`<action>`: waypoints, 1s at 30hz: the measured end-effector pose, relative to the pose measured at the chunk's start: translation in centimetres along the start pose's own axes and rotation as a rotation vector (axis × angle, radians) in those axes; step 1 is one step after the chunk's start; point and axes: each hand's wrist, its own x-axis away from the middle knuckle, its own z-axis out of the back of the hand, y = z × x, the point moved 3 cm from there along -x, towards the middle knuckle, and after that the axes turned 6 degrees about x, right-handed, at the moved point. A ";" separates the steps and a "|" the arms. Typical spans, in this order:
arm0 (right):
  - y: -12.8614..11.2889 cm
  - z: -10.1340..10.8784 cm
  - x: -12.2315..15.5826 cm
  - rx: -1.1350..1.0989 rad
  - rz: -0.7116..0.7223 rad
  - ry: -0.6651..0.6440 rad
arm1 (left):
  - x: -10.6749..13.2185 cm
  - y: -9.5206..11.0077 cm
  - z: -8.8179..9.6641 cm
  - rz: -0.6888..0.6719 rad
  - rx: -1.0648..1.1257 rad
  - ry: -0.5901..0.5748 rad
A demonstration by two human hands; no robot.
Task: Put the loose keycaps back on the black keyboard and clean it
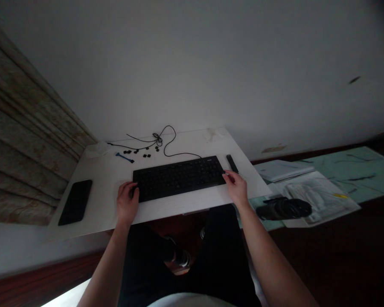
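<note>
A black keyboard (179, 178) lies on the white table, slightly tilted in view, its cable running from the back edge. My left hand (128, 203) is at its left end, fingers curled round the edge, thumb near the front corner. At the right end my right hand (236, 186) pinches the edge between thumb and fingers. Several small black keycaps (146, 156) are scattered behind the keyboard. Among them lies a slim blue tool (124, 157) with a dark end. A narrow black bar (232, 163) rests just beyond my right hand.
A black phone-like slab (76, 202) lies at the table's left. The keyboard's cable (174, 135) loops near the wall, tied in a bundle. Curtains (22, 140) hang at the left. On the lower green surface at the right are papers (320, 198) and a dark cylindrical object (284, 209).
</note>
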 end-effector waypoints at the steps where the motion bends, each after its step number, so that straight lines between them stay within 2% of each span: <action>1: 0.0 0.0 0.0 -0.001 -0.001 0.000 | 0.0 0.0 0.0 0.003 0.004 0.001; 30: 0.6 -0.2 0.0 0.002 0.022 0.006 | 0.0 -0.2 0.0 -0.026 -0.021 -0.019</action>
